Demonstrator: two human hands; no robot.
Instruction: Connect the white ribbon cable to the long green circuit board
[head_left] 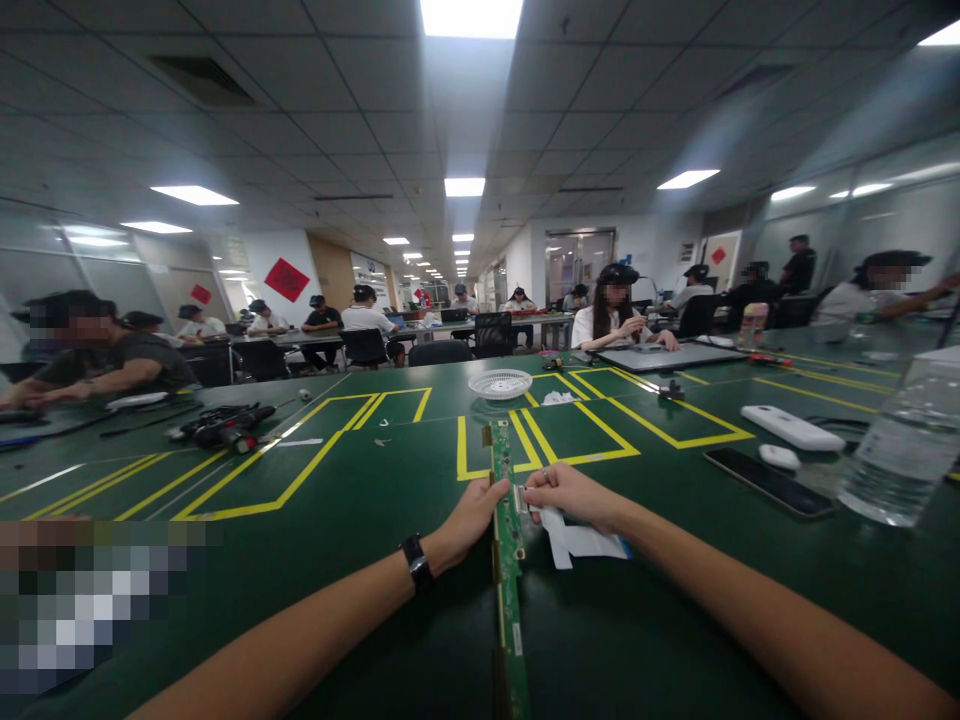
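Note:
A long narrow green circuit board [508, 580] lies on the green table, running straight away from me. My left hand [471, 518] rests against the board's left edge, fingers curled onto it, a black watch on the wrist. My right hand [570, 493] is pinched on a white flat ribbon cable [571, 540] at a connector on the board's right side. The ribbon trails across the table under that hand.
A white mesh bowl [499, 383] sits beyond the board. A black phone [769, 482], white devices [791, 428] and a clear water bottle [904, 440] stand at right. Tools [221, 425] lie at left. Other people work at nearby tables. Yellow tape lines [600, 452] mark the table.

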